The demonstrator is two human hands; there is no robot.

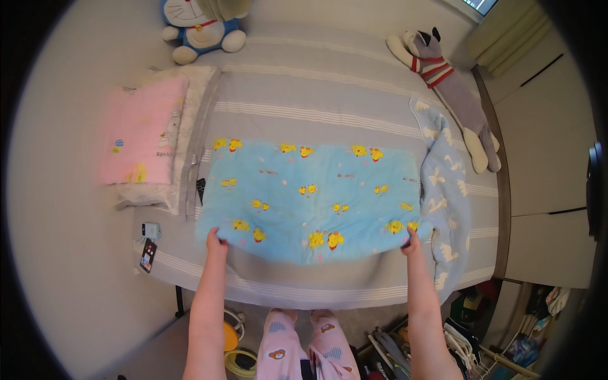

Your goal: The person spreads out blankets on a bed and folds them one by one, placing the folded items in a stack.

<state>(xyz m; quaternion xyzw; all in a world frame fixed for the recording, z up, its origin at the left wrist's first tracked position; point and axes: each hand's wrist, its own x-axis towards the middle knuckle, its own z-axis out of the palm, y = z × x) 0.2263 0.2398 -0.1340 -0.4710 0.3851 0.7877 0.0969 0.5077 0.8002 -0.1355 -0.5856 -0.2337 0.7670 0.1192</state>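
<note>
A light blue blanket (310,209) with yellow chick prints is spread wide over the grey striped bed (342,88). My left hand (216,239) grips its near left corner, and my right hand (411,242) grips the near right corner. Between the two hands the near edge sags a little and hangs raised above the sheet. The far part reaches toward the middle of the bed. The fingers of both hands are partly hidden by the cloth.
Pink pillow (142,136) on a pale one at left; phone (147,255) and small light-blue device (151,230) near the left edge. Blue-grey quilt (443,190) lies at right below a long plush toy (453,88). Blue-and-white plush (202,31) sits far left. Clothes rack (506,364) stands lower right.
</note>
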